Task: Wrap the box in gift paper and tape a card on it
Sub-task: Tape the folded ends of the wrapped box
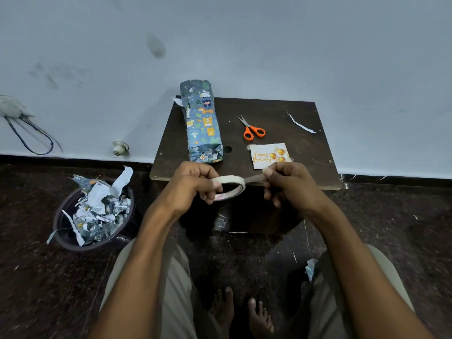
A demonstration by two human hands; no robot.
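A dark tub (64, 223) of paper scraps (100, 206) sits on the floor.

dark wooden desk (281, 108) against wall | animal-print wrapped box (203, 123) on desk's left part, lengthwise front to back | orange-handled scissors (253, 129) right of box | white birthday card (267, 156) in front of scissors | thin paper strip (302, 124) at desk's far right | round dark bin of paper scraps (94, 216) on floor, left of desk | white tape roll (228, 188) held between both hands before desk's front edge

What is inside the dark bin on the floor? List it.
The bin holds a heap of torn gift-paper scraps, blue animal print and white backing, some hanging over the rim. Whatever lies beneath the heap, and the bin's bottom, are covered.
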